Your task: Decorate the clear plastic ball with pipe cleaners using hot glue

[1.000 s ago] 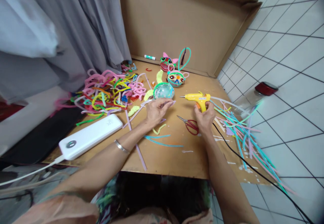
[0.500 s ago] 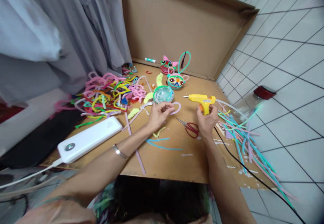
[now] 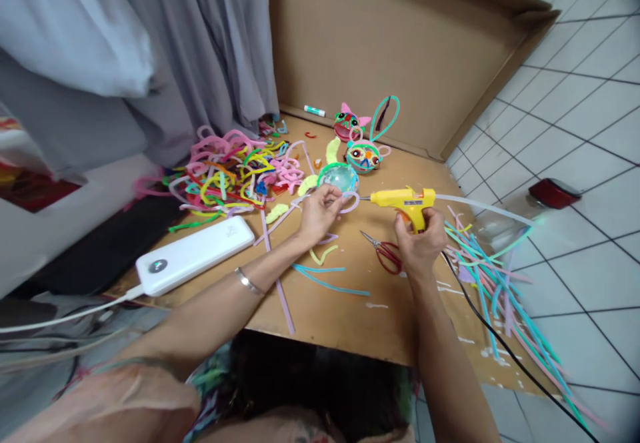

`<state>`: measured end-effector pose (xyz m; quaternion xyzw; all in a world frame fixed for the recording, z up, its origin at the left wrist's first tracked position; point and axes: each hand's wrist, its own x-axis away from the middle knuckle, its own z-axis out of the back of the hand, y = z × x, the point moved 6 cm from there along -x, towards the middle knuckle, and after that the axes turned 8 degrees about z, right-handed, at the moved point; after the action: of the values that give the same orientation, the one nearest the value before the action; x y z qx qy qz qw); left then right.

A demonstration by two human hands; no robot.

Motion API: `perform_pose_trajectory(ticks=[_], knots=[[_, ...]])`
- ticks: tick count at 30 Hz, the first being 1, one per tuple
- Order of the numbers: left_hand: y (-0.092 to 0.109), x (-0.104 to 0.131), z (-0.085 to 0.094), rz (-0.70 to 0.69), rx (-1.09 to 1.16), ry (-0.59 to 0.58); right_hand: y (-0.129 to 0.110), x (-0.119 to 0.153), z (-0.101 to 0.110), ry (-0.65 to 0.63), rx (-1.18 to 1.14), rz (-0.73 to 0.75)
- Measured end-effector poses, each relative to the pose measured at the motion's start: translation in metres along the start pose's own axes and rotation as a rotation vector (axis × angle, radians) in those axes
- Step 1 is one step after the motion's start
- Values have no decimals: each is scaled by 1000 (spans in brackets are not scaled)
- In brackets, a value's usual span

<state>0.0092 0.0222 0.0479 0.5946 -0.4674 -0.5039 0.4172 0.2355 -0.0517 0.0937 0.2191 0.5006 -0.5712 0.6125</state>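
Note:
My left hand point(image 3: 320, 215) pinches a looped lilac pipe cleaner point(image 3: 351, 204) just in front of a clear round bowl shape with a green rim point(image 3: 339, 177). Wrapped round the handle of a yellow glue gun point(image 3: 403, 199) is my right hand point(image 3: 421, 239). The gun's metal nozzle points left, at the lilac loop; whether they touch is too small to tell. Red-handled scissors point(image 3: 387, 256) lie below the gun. Behind the bowl stand two decorated faces, one with a teal hoop point(image 3: 363, 157) and one with pink ears point(image 3: 347, 125).
A heap of colourful pipe cleaners point(image 3: 235, 173) lies left, behind a white power bank point(image 3: 195, 255). Long straight ones point(image 3: 500, 296) spread at the right edge, near a red-lidded jar point(image 3: 554, 193) and the gun's black cord. A cardboard wall point(image 3: 390, 49) stands at the back.
The glue gun's nozzle has come close to the lilac loop, and my two hands are nearer each other. The whole view has shifted, with the table's contents further right.

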Motion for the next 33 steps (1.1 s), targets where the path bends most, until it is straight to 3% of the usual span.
perform_pose_trajectory(ticks=[17,33], knots=[[4,1,-2,-127,-76,-18,-1,1,-2,-36,30,18],[4,4,-5,-123,-58,-40,-2,2,-1,-27,57,46]])
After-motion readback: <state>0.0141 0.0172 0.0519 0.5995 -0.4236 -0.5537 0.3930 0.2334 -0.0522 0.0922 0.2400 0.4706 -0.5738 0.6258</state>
